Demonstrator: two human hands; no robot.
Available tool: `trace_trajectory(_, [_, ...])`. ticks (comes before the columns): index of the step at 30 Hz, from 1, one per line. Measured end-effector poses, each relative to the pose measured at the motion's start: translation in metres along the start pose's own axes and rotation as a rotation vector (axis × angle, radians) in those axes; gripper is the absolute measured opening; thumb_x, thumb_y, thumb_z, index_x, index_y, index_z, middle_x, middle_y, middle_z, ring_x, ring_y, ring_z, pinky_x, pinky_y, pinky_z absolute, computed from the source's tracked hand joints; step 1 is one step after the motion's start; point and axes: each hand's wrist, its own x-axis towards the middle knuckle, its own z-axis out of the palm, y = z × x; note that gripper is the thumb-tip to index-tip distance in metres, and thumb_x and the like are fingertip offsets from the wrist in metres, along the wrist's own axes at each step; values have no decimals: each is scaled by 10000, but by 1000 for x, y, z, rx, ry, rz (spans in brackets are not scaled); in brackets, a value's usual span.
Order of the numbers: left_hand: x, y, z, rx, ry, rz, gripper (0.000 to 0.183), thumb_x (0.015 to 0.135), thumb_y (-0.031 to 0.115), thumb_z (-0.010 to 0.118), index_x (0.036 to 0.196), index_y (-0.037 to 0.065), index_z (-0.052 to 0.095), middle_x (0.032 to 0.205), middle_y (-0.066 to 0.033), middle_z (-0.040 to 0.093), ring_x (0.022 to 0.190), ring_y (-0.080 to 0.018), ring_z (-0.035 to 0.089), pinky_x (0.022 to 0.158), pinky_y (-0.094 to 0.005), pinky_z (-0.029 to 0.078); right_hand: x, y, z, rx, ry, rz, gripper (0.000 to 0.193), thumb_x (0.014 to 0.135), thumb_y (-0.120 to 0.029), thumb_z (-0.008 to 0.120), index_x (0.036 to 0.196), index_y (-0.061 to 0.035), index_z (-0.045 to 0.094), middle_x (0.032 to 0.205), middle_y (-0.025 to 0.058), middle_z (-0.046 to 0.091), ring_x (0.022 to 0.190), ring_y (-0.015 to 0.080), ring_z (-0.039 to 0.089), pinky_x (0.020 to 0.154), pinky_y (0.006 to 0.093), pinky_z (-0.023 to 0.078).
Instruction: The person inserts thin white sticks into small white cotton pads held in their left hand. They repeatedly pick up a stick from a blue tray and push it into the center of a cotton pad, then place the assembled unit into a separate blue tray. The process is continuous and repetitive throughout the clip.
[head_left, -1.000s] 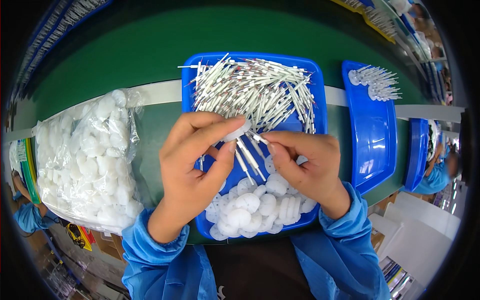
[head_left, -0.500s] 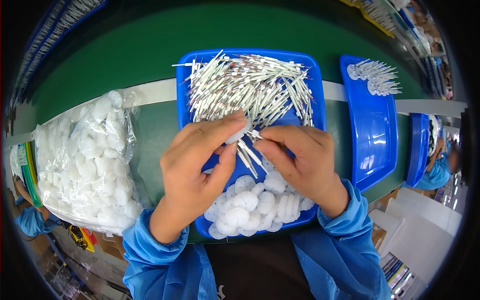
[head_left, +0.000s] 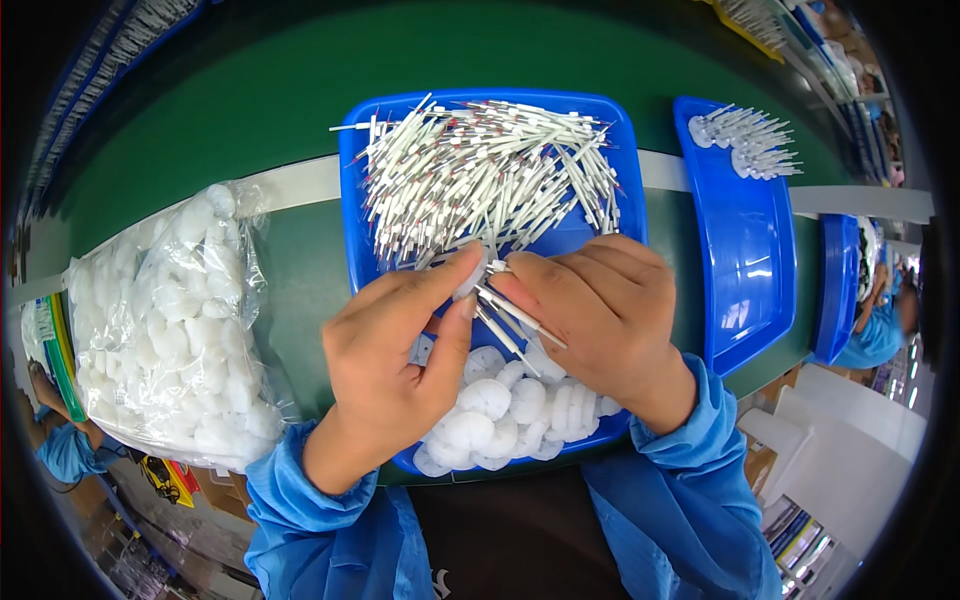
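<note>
Over the blue tray (head_left: 354, 170), my left hand (head_left: 395, 350) pinches a translucent white plastic disc (head_left: 472, 281) edge-on between thumb and fingertips. Beside it my right hand (head_left: 605, 315) is closed on a few thin white rods (head_left: 515, 318), which stick out below its fingers toward the left hand. The tips of both hands almost meet at the disc; exactly how rods and disc touch is hidden. Behind the hands lies a heap of thin white rods with dark and reddish ends (head_left: 480, 170). In front are loose white discs (head_left: 490, 400), partly covered by my hands.
To the left sits a clear bag full of white discs (head_left: 170, 340). A second blue tray (head_left: 745, 270) at the right holds discs with rods standing in them (head_left: 745, 140). Another blue tray (head_left: 833, 290) lies farther right, near a person in a blue sleeve (head_left: 872, 340).
My right hand has turned over more, its back now upward, with the rods angled along its fingers. My left hand still pinches the disc, slightly lower. The view has shifted slightly.
</note>
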Motion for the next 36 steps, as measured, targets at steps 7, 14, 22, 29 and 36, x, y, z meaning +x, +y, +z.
trace_trajectory(7, [5, 6, 2, -325, 11, -160, 459, 881, 36, 860, 1329, 16, 758, 1203, -135, 798, 928, -205, 726, 710, -298, 580, -2, 1, -5, 37, -37, 91, 241, 827, -166, 916, 1000, -61, 785, 859, 42, 775, 682, 214, 731, 621, 329, 542])
trace_trajectory(14, [7, -5, -14, -60, -63, 25, 543, 828, 93, 907, 1338, 30, 733, 1243, -121, 723, 1077, -192, 698, 824, -287, 547, -1, 18, -8, 725, -44, 448, 223, 911, -11, 823, 1133, -27, 813, 963, 74, 802, 868, 137, 742, 795, 286, 564])
trace_trajectory(22, [8, -2, -1, 78, 46, 219, 573, 677, 25, 950, 1233, 69, 817, 1185, -77, 719, 991, -241, 672, 730, -323, 528, -2, -1, -7, 923, -165, 565, 304, 925, 23, 831, 1220, -1, 759, 959, 54, 786, 922, 100, 739, 816, 269, 586])
trace_trajectory(29, [9, -3, 1, 153, 82, 287, 575, 634, 41, 917, 1202, 74, 830, 1145, -55, 738, 951, -243, 667, 708, -330, 523, -3, -2, -4, 958, -152, 565, 305, 917, 14, 833, 1200, -11, 721, 991, 45, 754, 916, 96, 739, 810, 270, 591])
trace_trajectory(36, [6, -2, 3, 251, 94, 342, 571, 607, 52, 905, 1173, 58, 829, 1130, -77, 742, 958, -264, 671, 755, -349, 548, -6, -5, -2, 991, -168, 588, 321, 935, 21, 797, 1229, -26, 676, 1009, 26, 720, 925, 88, 716, 837, 270, 584])
